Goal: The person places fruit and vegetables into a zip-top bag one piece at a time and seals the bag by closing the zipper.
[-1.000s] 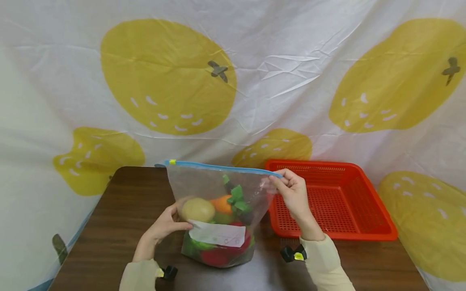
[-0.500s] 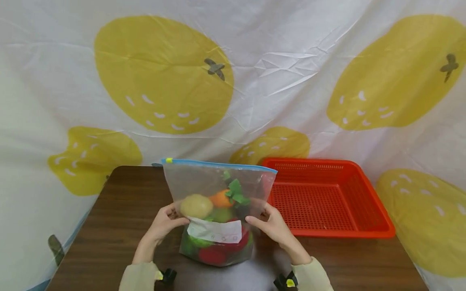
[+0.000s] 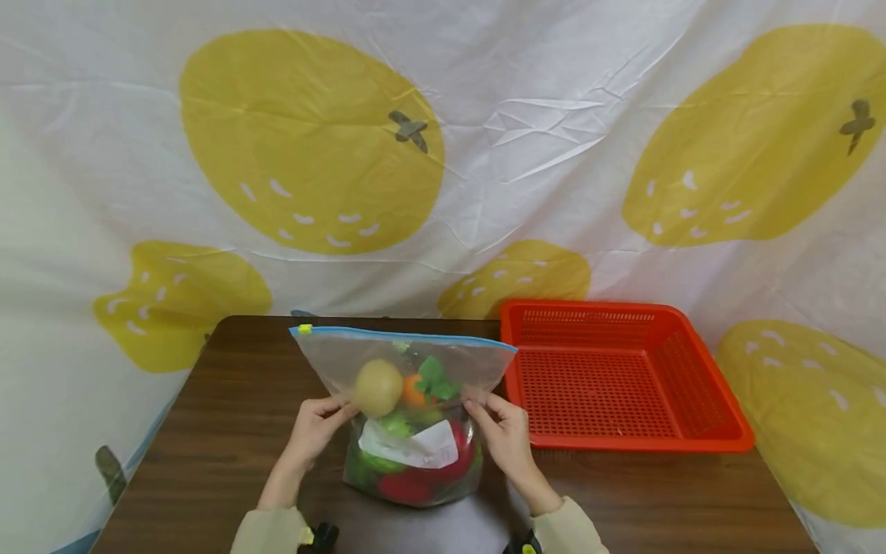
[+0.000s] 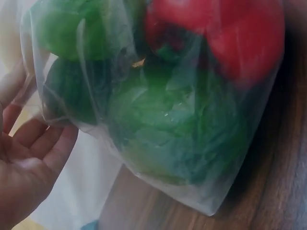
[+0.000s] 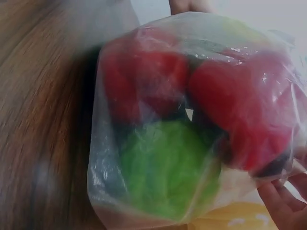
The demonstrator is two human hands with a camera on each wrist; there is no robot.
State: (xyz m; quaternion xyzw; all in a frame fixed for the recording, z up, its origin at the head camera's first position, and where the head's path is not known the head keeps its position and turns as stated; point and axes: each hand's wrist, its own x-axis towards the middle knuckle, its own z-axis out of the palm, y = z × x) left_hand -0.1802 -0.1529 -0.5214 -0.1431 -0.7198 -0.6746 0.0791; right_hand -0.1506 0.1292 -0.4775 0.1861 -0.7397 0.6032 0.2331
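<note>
A clear zip bag (image 3: 325, 358) full of toy-like vegetables stands on the table in the head view. Its blue zip strip (image 3: 408, 335) runs along the top, with a yellow slider (image 3: 304, 328) at the left end. Inside are a tan round piece (image 3: 378, 388), an orange piece (image 3: 414, 392) near green leaves (image 3: 432, 377), red pieces (image 5: 144, 81) and a leafy green one (image 5: 168, 167). My left hand (image 3: 308, 435) pinches the bag's left side between thumb and fingers. Opposite it, my right hand (image 3: 508, 438) pinches the right side. A white label (image 3: 438, 448) lies creased across the front.
A red plastic basket (image 3: 720, 423) with a perforated floor stands behind and right of the bag. The dark wooden table (image 3: 228, 400) extends to both sides. A white cloth (image 3: 526, 69) with yellow fruit prints hangs behind.
My right hand has let go of the zip strip's right end and come down to the bag's side. The bag's top has dropped lower, and both hands now pinch its sides.
</note>
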